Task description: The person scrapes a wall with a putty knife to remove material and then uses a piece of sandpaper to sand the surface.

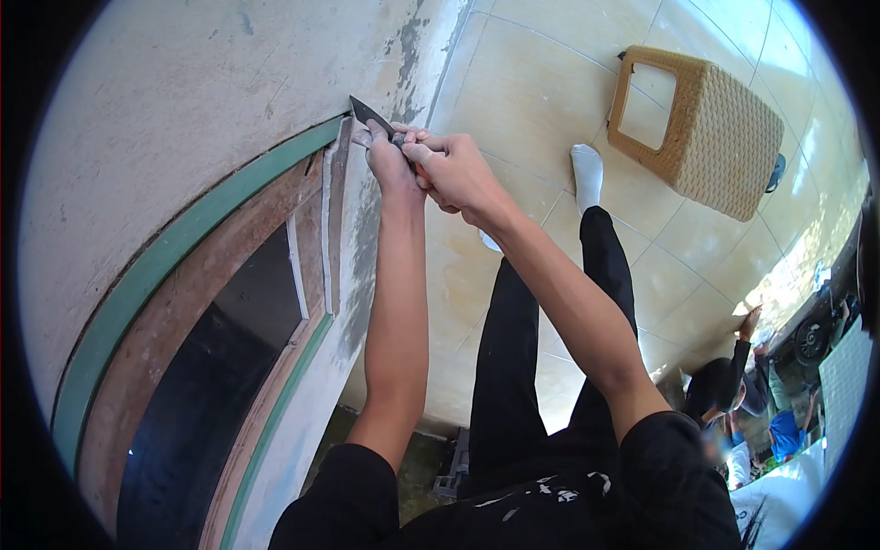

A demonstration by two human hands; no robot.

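A putty knife with a dark, flared blade reaches up and left from my hands, its edge at the corner of the green window frame. My left hand is closed near the base of the blade, with pale dust or filler on its fingers. My right hand is wrapped round the handle, and a bit of orange shows between the two hands. The hands touch each other. Most of the handle is hidden by fingers. Reddish-brown bare wood shows inside the green trim.
The pale wall has peeling grey patches. A tan woven-pattern stool lies on its side on the tiled floor. At the lower right, several people sit near a wheel.
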